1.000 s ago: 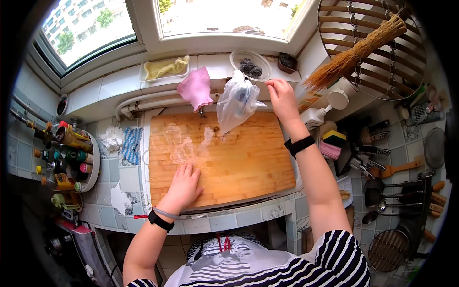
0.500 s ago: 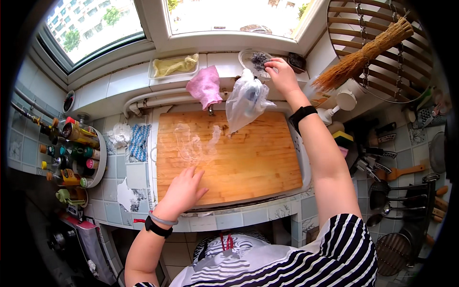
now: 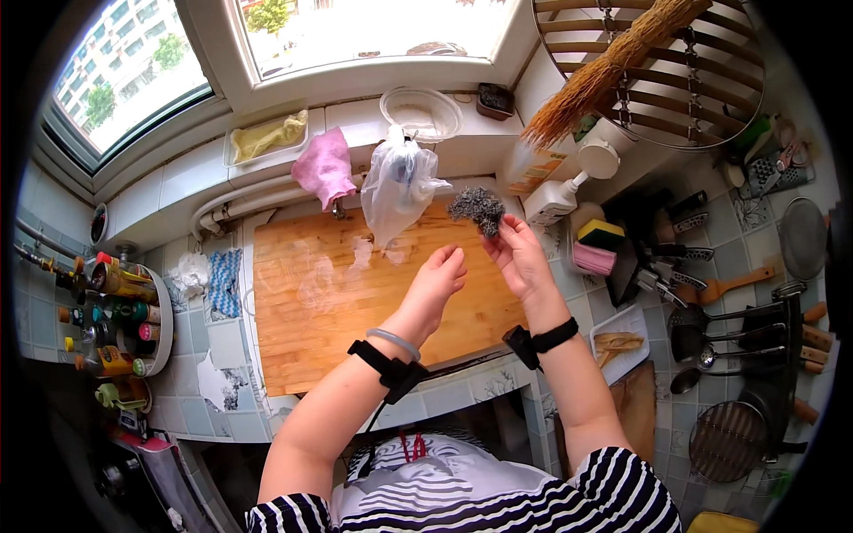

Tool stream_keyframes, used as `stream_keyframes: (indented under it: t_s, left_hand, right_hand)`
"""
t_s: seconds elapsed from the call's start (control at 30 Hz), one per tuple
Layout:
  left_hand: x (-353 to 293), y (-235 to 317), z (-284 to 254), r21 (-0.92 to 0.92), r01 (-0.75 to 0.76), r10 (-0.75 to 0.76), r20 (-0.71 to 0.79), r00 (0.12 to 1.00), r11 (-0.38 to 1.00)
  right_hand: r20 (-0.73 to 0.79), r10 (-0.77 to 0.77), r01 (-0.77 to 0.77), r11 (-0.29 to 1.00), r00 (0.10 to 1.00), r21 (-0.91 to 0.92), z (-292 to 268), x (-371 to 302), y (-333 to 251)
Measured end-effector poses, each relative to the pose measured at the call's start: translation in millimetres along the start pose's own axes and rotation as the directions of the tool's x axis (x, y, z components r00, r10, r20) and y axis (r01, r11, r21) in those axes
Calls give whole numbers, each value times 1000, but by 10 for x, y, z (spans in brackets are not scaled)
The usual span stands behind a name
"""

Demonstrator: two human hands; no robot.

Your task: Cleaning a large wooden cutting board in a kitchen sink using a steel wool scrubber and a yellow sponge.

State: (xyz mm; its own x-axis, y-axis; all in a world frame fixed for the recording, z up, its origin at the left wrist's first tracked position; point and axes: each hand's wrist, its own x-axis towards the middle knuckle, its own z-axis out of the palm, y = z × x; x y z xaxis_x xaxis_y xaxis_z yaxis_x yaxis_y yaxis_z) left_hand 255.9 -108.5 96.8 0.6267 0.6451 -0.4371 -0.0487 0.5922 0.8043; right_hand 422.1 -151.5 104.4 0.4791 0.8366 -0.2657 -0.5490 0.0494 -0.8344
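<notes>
A dark grey, curly steel wool scourer (image 3: 477, 209) is pinched between the thumb and fingers of my right hand (image 3: 520, 259), raised over the right part of a wooden cutting board (image 3: 484, 311). My left hand (image 3: 435, 289) is above the middle of the board, its fingers curled together and nothing visible in them. The board lies flat across the counter and bears wet-looking translucent patches (image 3: 324, 282) on its left half. Behind it, on the windowsill, stands a round white plastic bowl (image 3: 451, 114). A translucent plastic bag (image 3: 400, 191) hangs in front of that bowl.
A pink cloth (image 3: 324, 169) drapes over the tap. A tray with a yellow cloth (image 3: 269, 140) sits on the sill. Bottles (image 3: 120, 311) crowd a left rack. At right are a pump bottle (image 3: 551, 202), a yellow-green sponge (image 3: 601, 234), hanging ladles (image 3: 706, 355) and a broom (image 3: 613, 71).
My right hand has lifted the steel wool out of the sill bowl and drawn it back over the board. My left hand has moved right and curled its fingers. The view has shifted right.
</notes>
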Motion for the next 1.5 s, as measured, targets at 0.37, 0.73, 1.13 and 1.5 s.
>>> stream_keyframes:
  t_s: [0.37,0.73,1.13,1.5]
  left_hand:
    - [661,107,896,-527,-46,59,7,998,849]
    - [1233,525,1721,-607,-82,128,32,991,790]
    - [1607,734,1946,-700,-232,325,0,946,675]
    - [1710,729,1982,-706,-255,353,-7,935,661]
  right_hand:
    - [-44,-128,69,760,991,-646,-602,122,-648]
    - [365,-748,453,-96,555,-886,-311,1374,-1927]
    - [502,-696,482,-249,514,-840,-465,1872,-1980]
    - [407,-705,495,-91,581,-864,-378,1778,-1903]
